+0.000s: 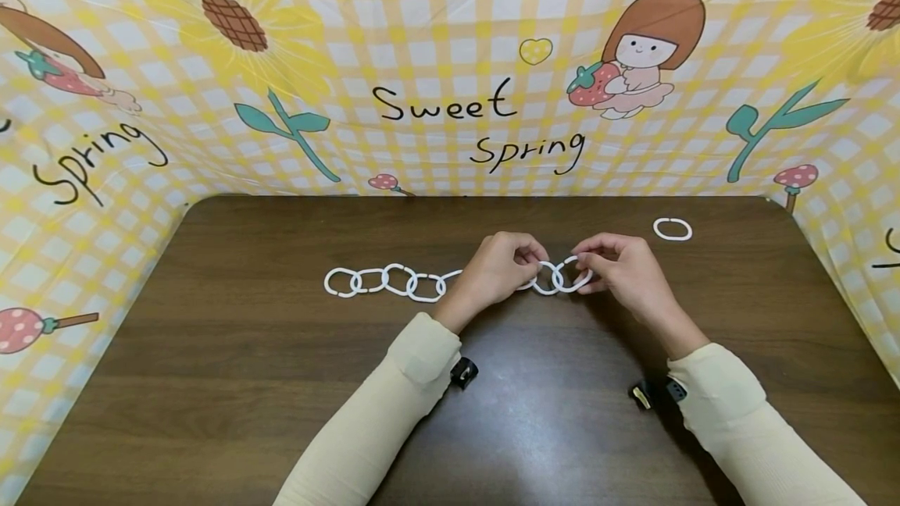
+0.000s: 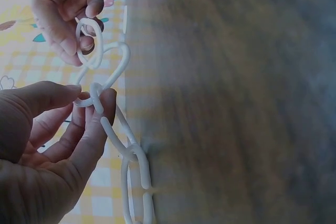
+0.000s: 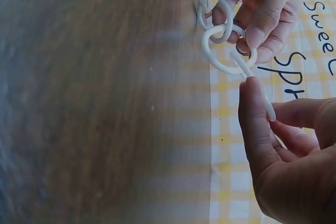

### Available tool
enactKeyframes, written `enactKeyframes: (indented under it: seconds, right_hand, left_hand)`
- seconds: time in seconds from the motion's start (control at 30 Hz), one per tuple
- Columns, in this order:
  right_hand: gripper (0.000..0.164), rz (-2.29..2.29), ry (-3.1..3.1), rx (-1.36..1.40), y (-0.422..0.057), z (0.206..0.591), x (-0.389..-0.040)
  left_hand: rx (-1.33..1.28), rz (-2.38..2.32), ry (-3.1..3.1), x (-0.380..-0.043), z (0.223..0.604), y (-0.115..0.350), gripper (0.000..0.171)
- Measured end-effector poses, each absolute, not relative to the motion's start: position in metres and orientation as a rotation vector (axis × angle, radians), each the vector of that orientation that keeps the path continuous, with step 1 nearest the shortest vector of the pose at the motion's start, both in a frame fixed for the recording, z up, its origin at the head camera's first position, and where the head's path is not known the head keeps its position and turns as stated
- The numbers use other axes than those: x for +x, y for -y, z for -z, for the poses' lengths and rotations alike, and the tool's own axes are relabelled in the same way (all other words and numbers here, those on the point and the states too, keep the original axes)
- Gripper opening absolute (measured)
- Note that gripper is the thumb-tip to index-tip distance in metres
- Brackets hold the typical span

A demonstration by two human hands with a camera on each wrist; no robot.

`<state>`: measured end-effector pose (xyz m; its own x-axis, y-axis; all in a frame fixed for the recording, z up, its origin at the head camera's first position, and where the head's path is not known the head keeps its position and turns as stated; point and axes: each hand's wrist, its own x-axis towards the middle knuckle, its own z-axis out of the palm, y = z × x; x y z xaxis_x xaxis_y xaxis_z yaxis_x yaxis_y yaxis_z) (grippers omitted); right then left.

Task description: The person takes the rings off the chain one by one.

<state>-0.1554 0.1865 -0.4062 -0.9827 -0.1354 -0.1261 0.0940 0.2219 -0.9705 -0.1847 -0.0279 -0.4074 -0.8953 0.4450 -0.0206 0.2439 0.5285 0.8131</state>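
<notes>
A chain of white plastic links [image 1: 426,300] runs left to right across the brown table, its middle hidden behind my left hand [image 1: 495,272]. Between thumb and fingertips, that hand pinches the second link from the right end [image 2: 122,66] near where it joins its neighbour. My right hand [image 1: 626,276] holds the end link [image 3: 269,107] between thumb and fingers. This end link passes through the one beside it, and a gap shows in its upper side in the head view. Both hands hold their part of the chain up, as the wrist views show.
One loose white link [image 1: 673,240] lies at the back right of the table [image 1: 246,397]. Behind the table hangs a yellow checked cloth [image 1: 436,45] with printed flowers and words. Small black devices sit at the left cuff [image 1: 422,350] and the right cuff [image 1: 724,381].
</notes>
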Motion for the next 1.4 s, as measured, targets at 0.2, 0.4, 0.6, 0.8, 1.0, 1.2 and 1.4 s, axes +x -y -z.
enactKeyframes:
  seconds: [0.2,0.4,0.6,0.8,1.0,1.2,1.4]
  right_hand:
    - [0.025,1.820,-2.318,-0.049,-0.1858,0.4050,-0.1565]
    - [0.028,1.799,-2.301,-0.049,-0.1849,0.4055,-0.1578]
    - [0.027,1.761,-2.317,-0.060,-0.1839,0.4057,-0.1586]
    - [0.027,1.733,-2.328,-0.061,-0.1831,0.4060,-0.1594]
    - [0.027,1.706,-2.336,-0.074,-0.1820,0.4045,-0.1583]
    - [0.027,1.688,-2.346,-0.074,-0.1818,0.4024,-0.1576]
    - [0.027,1.673,-2.352,-0.073,-0.1818,0.4011,-0.1567]
  left_hand:
    - [0.590,-1.309,-2.540,-0.1841,0.4068,0.0279,0.012]
    - [0.605,-1.318,-2.540,-0.1834,0.4056,0.0279,0.011]
    - [0.629,-1.328,-2.532,-0.1831,0.4060,0.0275,0.008]
    - [0.638,-1.333,-2.524,-0.1828,0.4059,0.0270,0.008]
    - [0.648,-1.324,-2.535,-0.1820,0.4054,0.0269,0.008]
    - [0.654,-1.331,-2.536,-0.1817,0.4046,0.0272,0.007]
    - [0.651,-1.335,-2.531,-0.1815,0.4044,0.0275,0.007]
